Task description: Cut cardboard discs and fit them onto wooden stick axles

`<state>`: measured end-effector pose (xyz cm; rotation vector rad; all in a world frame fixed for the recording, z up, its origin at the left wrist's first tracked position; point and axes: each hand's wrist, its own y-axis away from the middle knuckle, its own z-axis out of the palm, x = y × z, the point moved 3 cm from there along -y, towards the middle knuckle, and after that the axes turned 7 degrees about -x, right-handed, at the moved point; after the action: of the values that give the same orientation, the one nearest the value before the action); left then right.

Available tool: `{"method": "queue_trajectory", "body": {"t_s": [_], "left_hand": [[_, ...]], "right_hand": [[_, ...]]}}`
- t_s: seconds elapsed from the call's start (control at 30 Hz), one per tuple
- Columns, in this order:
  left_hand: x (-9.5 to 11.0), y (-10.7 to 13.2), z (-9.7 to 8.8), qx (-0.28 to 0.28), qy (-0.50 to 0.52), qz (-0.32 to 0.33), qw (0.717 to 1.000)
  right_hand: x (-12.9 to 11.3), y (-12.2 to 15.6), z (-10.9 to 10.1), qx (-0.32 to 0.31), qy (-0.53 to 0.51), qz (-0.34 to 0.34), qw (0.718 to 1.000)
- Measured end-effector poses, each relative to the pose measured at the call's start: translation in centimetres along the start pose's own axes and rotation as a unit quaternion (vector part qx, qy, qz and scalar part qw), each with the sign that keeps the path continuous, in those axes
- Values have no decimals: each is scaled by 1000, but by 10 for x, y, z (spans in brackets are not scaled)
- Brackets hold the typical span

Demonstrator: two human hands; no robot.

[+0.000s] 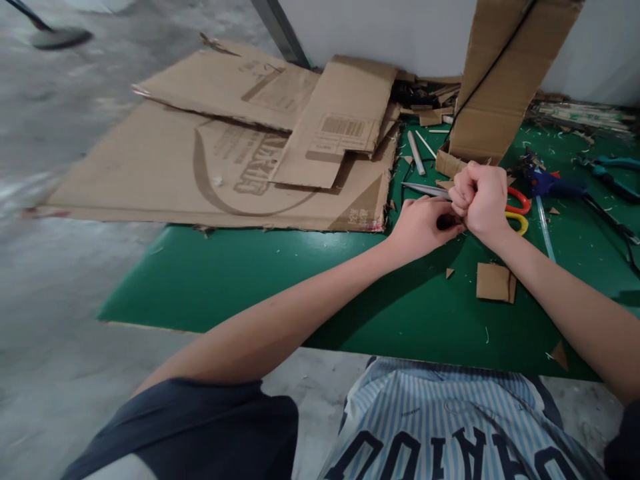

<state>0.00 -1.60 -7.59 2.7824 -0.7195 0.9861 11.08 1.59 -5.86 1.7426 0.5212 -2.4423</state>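
Head view, scissors (428, 191) crosswise, pointing left, left hand (421, 225), right hand (481, 198) together, grip unclear

Print in view, none of it surely legible
Cardboard sheet (150, 167): large characters (260, 163), upside down; cardboard piece (345, 87): barcode (343, 126), fine print; striped shirt (425, 390): big dark letters (395, 457), cut off.

The worktop (225, 267) is smooth and softly glossy; the cardboard sheets (165, 157) are matt, rough-edged. The scissors (521, 198) pair metal blades with smooth plastic handles. The shirt (425, 403) is cloth; the blurred floor (60, 280) is probably concrete.
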Motion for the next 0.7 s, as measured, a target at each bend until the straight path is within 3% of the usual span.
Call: {"method": "queue_trajectory", "body": {"t_s": [0.27, 0.5, 0.7], "left_hand": [[-5, -2, 4, 6, 24, -8, 1000], [-3, -1, 2, 1, 14, -1, 1000], [-2, 0, -1, -1, 33, 6, 999]], "right_hand": [[0, 5, 5, -31, 8, -38, 999], [1, 4, 4, 7, -7, -15, 1000], [0, -5, -13, 41, -41, 13, 998]]}}
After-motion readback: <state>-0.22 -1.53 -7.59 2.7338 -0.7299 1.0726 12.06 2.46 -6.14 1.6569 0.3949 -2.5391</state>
